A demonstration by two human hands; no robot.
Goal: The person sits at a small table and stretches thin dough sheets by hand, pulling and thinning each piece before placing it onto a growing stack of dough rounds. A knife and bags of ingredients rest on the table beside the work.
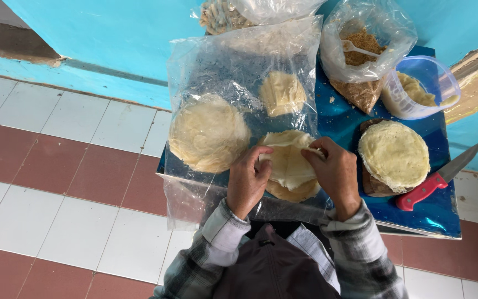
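Both hands, left (248,180) and right (334,173), pinch a thin dough sheet (289,163) (edges lifted) beside the knife (437,178).

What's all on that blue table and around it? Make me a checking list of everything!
Surface: small blue table, partly covered by clear plastic sheet.
Job's things: thin pale dough sheet held over a small round stack.
Clutter: larger round stack; folded piece; round cake on board; red-handled knife; bag of brown crumbs with spoon; plastic tub.
Grippers: left hand and right hand both pinch the dough sheet.
Cables: nothing seen.
Surroundings: red-and-white tiled floor, turquoise wall.
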